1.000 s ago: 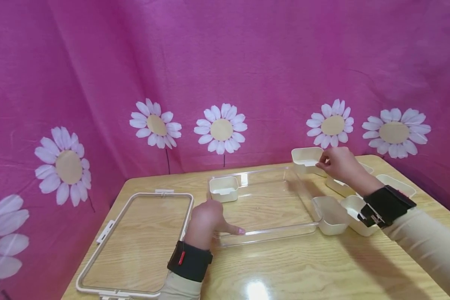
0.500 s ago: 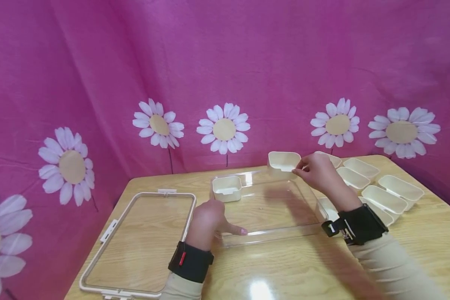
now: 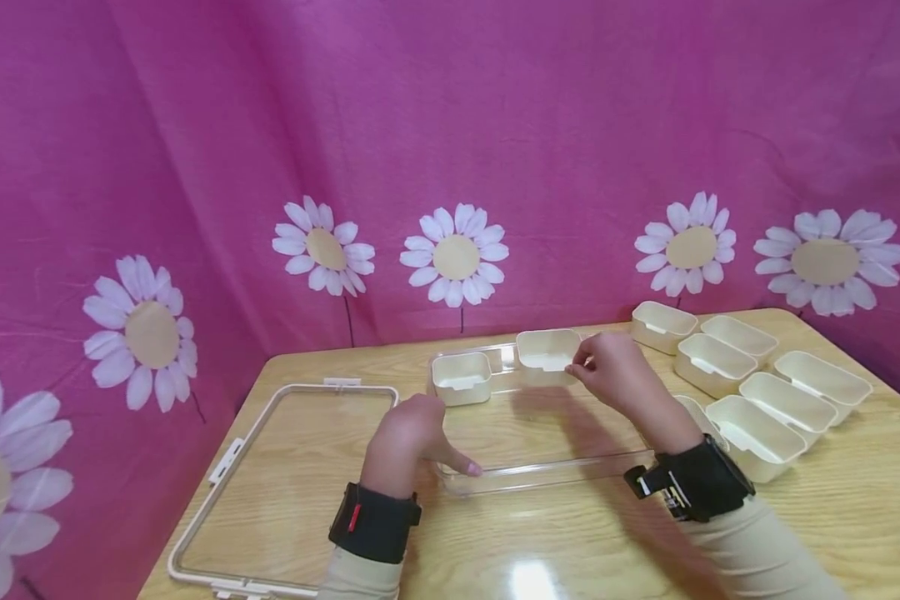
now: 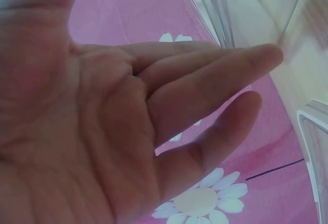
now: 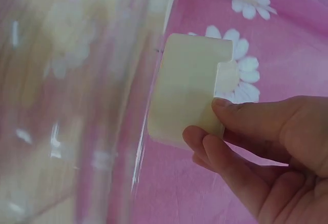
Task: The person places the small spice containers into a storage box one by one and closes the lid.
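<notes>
Between thumb and fingertips, my right hand (image 3: 618, 375) pinches the wall of a small cream bin (image 3: 547, 350). This bin hangs over the back of a clear plastic box (image 3: 547, 477); in the right wrist view its side (image 5: 189, 90) appears next to the clear wall. Another cream bin (image 3: 461, 379) sits in the box's back left corner. At the box's left side is my left hand (image 3: 412, 437), its thumb by the front left corner. The left wrist view shows that palm (image 4: 102, 121) with extended fingers and nothing held.
On the left lies a clear lid (image 3: 281, 492) with a white rim and side clips. Several cream bins (image 3: 787, 404) stand at the right of the wooden table (image 3: 600, 550). A pink cloth with daisies (image 3: 540, 150) hangs behind the table.
My right hand has carried the cream bin left from the group of bins, then lower over the back of the clear box. The left hand stays by the box's left side.
</notes>
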`<state>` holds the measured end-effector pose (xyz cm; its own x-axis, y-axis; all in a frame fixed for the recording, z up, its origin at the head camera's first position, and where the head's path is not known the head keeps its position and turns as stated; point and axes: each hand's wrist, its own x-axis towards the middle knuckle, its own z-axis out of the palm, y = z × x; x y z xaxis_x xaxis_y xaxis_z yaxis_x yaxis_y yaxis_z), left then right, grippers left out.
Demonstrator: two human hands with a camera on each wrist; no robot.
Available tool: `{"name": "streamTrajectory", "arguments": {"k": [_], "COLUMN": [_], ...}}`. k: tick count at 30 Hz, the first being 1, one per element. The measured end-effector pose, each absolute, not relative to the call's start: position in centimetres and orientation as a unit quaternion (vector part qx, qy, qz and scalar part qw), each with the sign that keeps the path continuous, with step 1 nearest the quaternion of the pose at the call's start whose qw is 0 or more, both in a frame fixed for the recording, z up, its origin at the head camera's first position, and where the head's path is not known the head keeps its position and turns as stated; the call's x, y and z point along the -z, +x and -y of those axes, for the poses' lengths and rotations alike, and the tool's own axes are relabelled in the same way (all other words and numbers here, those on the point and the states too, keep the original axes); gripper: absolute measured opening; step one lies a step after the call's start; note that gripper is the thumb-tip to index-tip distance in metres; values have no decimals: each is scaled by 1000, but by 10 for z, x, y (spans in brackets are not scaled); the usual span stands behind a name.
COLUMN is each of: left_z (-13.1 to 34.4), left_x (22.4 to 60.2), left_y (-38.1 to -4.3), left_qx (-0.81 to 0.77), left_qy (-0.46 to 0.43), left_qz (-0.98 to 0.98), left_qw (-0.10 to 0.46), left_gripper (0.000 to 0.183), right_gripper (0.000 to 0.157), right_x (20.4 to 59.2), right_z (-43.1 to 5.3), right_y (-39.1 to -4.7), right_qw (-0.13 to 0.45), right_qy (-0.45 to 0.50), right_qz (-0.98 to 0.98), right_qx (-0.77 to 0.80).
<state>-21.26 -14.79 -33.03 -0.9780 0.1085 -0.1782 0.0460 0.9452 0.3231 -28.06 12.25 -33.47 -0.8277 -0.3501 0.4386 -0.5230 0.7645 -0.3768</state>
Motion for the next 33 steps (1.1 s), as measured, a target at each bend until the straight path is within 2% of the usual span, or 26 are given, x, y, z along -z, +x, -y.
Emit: {"name": "streamTrajectory", "arguments": {"k": [15, 20, 27, 33], "left_z": [143, 143, 142, 143], "left_x": [327, 326, 326, 326], "left_y": [-211, -213, -213, -212], "left_qx": [-167, -168, -166, -158], "left_qy": [8, 9, 11, 12], "left_qz": [-980, -979, -979, -980], "left_qw": [112, 113, 115, 119], "left_gripper": [95, 94, 94, 91], "right_gripper": [10, 11, 15, 16], "right_x": [349, 350, 354, 359], "right_z": [-105, -98, -92, -88], "right_y": [-277, -274, -270, -268], "right_qw": [156, 119, 137, 113], "right_qy": [267, 271, 285, 287], "right_qz": [924, 926, 929, 930], "right_qx": [-224, -236, -191, -199]}}
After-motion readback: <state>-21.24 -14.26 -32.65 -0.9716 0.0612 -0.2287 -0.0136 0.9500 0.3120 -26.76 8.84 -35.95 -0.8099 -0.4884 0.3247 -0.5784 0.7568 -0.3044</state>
